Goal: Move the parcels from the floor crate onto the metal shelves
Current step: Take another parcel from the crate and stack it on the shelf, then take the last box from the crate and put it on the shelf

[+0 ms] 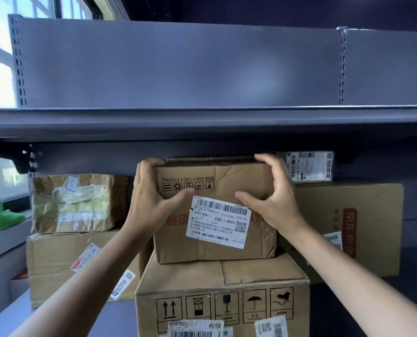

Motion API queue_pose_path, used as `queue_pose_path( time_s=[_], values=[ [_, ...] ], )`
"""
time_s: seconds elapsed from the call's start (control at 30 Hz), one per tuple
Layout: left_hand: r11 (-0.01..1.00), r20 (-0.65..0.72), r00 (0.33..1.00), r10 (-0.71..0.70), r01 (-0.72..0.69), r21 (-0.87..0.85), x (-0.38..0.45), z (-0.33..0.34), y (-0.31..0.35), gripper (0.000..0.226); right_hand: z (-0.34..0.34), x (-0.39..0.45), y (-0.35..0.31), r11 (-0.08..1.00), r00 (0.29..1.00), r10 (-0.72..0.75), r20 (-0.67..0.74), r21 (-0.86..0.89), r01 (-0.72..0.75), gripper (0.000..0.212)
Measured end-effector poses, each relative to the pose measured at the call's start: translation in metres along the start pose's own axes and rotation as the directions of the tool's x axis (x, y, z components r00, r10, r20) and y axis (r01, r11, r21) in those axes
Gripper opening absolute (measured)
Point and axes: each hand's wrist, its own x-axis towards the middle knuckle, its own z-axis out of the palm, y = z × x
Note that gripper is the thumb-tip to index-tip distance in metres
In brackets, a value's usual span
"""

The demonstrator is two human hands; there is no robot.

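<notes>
A brown cardboard parcel (212, 249) with a white barcode label sits upside down on top of a larger carton (223, 297) on the lower metal shelf (120, 317). My left hand (151, 193) grips the parcel's upper left corner, fingers over the top edge and thumb on the front face. My right hand (273, 190) grips the upper right corner the same way. The parcel's top nearly touches the underside of the upper shelf (202, 122). The floor crate is out of view.
Two stacked parcels (76, 229) stand at the left on the same shelf. A big printed carton (348, 227) with a small labelled box (309, 166) on it stands at the right. The upper shelf holds nothing. A window and a green object (0, 215) lie far left.
</notes>
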Motion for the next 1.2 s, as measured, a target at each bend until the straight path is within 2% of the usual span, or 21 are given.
queue_pose_path(
  time_s=[0.17, 0.47, 0.67, 0.77, 0.87, 1.0, 1.2],
  values=[
    [1.000, -0.040, 0.999, 0.022, -0.023, -0.019, -0.002, 0.006, -0.003, 0.068, 0.003, 0.000, 0.009, 0.999, 0.998, -0.027, -0.051, 0.024, 0.028, 0.066],
    [0.999, -0.043, 0.999, 0.018, -0.016, 0.047, -0.004, 0.007, 0.000, 0.068, 0.002, -0.001, 0.009, 0.999, 0.999, -0.040, -0.032, 0.022, 0.041, 0.062],
    [0.991, -0.022, 0.998, -0.057, 0.059, 0.121, -0.009, -0.011, 0.021, 0.085, -0.012, -0.003, -0.005, 0.995, 0.994, 0.097, 0.041, 0.019, -0.098, 0.070],
    [0.988, -0.007, 1.000, 0.005, -0.004, 0.157, -0.026, -0.028, 0.040, 0.080, -0.035, -0.023, -0.022, 0.994, 0.994, 0.105, 0.030, -0.023, -0.105, 0.078],
    [0.981, 0.055, 0.991, 0.119, -0.126, 0.145, -0.067, -0.044, 0.057, 0.060, -0.063, -0.070, -0.043, 0.997, 0.996, 0.074, 0.041, -0.039, -0.072, 0.072],
    [0.972, 0.141, 0.974, 0.179, -0.197, 0.128, -0.155, -0.064, 0.073, 0.045, -0.095, -0.171, -0.065, 0.995, 0.993, 0.079, 0.087, -0.069, -0.073, 0.061],
    [0.972, 0.250, 0.962, 0.106, -0.154, 0.179, -0.317, -0.074, 0.088, 0.024, -0.125, -0.344, -0.096, 0.952, 0.946, 0.298, 0.129, -0.113, -0.284, 0.050]
  ],
)
